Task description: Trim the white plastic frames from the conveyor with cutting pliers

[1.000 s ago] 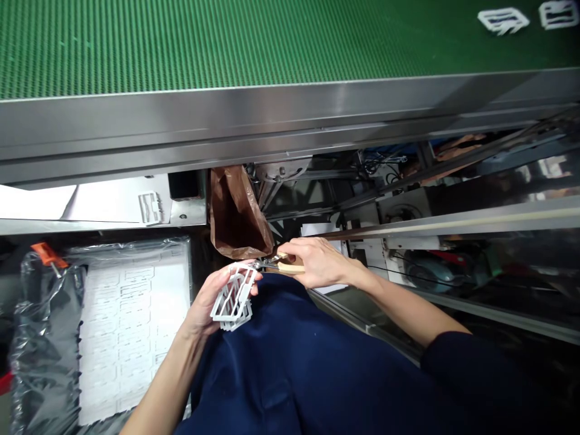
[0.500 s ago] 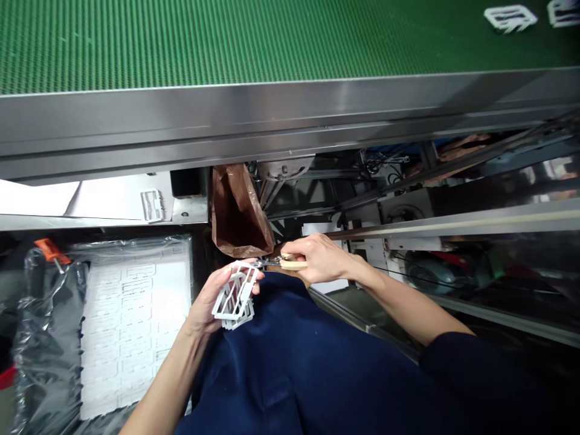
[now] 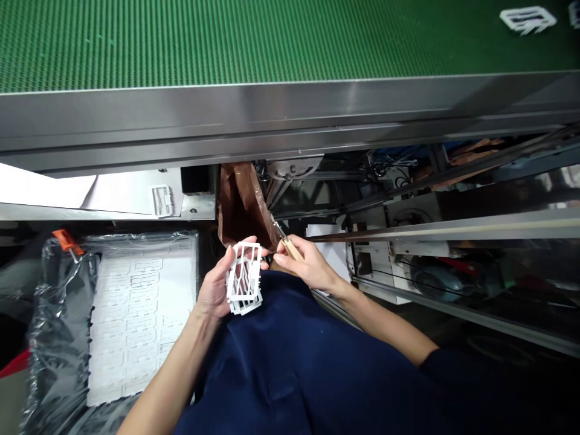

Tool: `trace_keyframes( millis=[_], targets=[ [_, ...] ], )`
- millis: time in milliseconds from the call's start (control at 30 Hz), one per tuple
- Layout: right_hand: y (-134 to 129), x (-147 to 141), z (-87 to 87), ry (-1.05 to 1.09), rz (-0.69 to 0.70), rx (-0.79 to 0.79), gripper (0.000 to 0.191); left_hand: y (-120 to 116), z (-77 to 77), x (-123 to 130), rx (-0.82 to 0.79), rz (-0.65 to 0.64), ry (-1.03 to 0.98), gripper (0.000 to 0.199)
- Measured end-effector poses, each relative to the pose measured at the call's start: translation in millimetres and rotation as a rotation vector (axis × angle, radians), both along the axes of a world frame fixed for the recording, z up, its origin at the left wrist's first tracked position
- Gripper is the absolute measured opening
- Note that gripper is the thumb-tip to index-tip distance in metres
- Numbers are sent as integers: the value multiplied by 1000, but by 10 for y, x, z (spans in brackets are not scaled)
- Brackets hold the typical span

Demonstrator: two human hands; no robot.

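Note:
A small stack of white plastic frames [image 3: 245,273] is held in my left hand [image 3: 216,287], fingers behind it and thumb at its left edge. My right hand [image 3: 310,264], just to the right, is closed around the pale handles of a pair of pliers [image 3: 290,246]. The metal jaws point up and left, apart from the frames, over the edge of an open brown bag [image 3: 240,211]. Some of my right fingers are hidden behind the handles.
A green conveyor belt [image 3: 226,42] with a metal rail [image 3: 254,115] runs across the top, carrying white parts [image 3: 528,20] at right. A plastic-lined box [image 3: 63,302] holds layered white parts [image 3: 136,320]. Another frame [image 3: 162,201] rests on a shelf [image 3: 122,196]. Machinery stands at right.
The pliers have moved off the frames and now tilt up and left. My left hand has turned the stack more upright. White parts on the belt appear further right.

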State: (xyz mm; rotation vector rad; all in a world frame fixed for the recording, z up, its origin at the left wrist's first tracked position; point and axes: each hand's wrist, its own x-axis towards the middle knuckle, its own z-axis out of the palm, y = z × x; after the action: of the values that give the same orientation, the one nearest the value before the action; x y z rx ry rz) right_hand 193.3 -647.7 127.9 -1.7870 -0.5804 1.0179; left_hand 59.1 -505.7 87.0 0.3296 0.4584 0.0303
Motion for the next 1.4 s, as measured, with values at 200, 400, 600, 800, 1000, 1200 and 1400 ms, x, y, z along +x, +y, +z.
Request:
trace_keyframes(
  millis=[200, 400, 600, 800, 1000, 1200, 1400],
  targets=[
    [31, -153, 4, 237, -46, 81, 23, 0, -19, 26, 8, 102, -33, 35],
    [77, -315, 6, 335, -8, 155, 18, -14, -32, 22, -22, 131, -63, 33],
    [78, -330, -3, 326, 1, 193, 15, -9, -48, 19, -30, 146, -71, 34],
    [65, -334, 8, 307, -16, 184, 14, -21, -65, 22, -37, 138, -77, 35],
    [59, -342, 12, 334, -32, 198, 16, -23, -64, 31, -34, 139, -79, 34],
    [68, -339, 33, 298, -39, 154, 23, -23, -55, 36, -28, 143, -59, 31],
    [85, -352, 33, 289, -67, 174, 23, -39, -59, 46, -38, 160, -48, 32]
  ],
)
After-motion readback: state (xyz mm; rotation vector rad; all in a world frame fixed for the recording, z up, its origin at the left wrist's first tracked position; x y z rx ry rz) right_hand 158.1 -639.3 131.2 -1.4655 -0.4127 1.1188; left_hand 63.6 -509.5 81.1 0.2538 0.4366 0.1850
